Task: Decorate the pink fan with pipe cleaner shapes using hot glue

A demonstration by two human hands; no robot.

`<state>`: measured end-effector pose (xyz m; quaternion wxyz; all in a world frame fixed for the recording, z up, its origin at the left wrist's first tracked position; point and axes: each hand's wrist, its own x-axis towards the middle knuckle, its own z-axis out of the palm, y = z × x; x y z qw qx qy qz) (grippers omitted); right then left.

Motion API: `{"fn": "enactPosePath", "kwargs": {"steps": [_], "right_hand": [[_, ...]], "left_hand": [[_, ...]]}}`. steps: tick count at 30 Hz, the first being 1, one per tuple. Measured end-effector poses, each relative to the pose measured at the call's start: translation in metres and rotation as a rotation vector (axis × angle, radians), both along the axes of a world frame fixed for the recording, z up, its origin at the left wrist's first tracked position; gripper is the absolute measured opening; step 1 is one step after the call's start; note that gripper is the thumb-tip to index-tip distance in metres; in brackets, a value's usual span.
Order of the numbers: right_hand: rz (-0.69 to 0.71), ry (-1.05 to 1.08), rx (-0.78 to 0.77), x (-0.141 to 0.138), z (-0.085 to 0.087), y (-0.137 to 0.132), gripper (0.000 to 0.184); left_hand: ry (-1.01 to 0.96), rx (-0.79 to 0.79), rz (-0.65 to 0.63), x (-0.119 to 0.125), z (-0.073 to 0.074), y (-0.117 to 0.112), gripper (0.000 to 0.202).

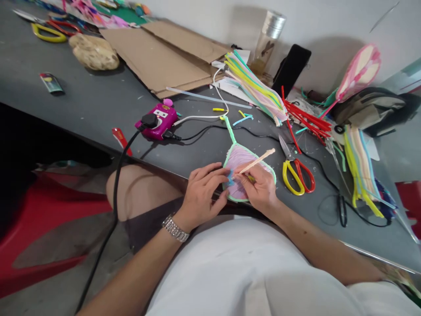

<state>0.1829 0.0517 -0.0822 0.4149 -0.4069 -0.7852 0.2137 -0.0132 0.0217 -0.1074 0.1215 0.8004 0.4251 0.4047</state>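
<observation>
Evidently, the right hand point(259, 186) has its grip closed on a pale peach strip point(262, 159), thumb against fingers, the free end slanting away to the right. The left hand point(205, 191) lies opposite, fingertips at a small blue piece point(230, 177); I cannot tell whether its grip pinches that piece or merely rests against it. Both hands are on the lilac fan-shaped piece point(241, 153), located at the near edge of the grey tabletop point(98, 101), directly before the person's white shirt point(230, 263). It is bordered in mint green, its green stem point(230, 130) pointing away from the wearer. A patch of yellow shows partly under the right hand.

Noted nearby: scissors with one yellow and one red handle point(298, 175), blades open, just right of the fan-shaped piece; a purple power socket point(160, 120) to the left, black plug inserted. Farther back lie a multicoloured bundle of strips point(256, 85), red strips point(309, 119) and folded cardboard point(164, 61). A second bundle point(360, 166) lies well to the right.
</observation>
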Motion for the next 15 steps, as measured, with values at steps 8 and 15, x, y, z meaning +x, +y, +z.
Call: {"fn": "enactPosePath", "kwargs": {"steps": [8, 15], "right_hand": [[-0.021, -0.012, -0.041, 0.0001, -0.0023, 0.0013, 0.015], [-0.079, 0.082, -0.102, 0.0026, 0.0013, -0.0046, 0.011]], "left_hand": [[0.006, 0.013, 0.01, 0.0007, -0.0015, 0.0005, 0.019], [0.009, -0.014, 0.02, 0.0008, -0.0001, 0.0, 0.017]]}}
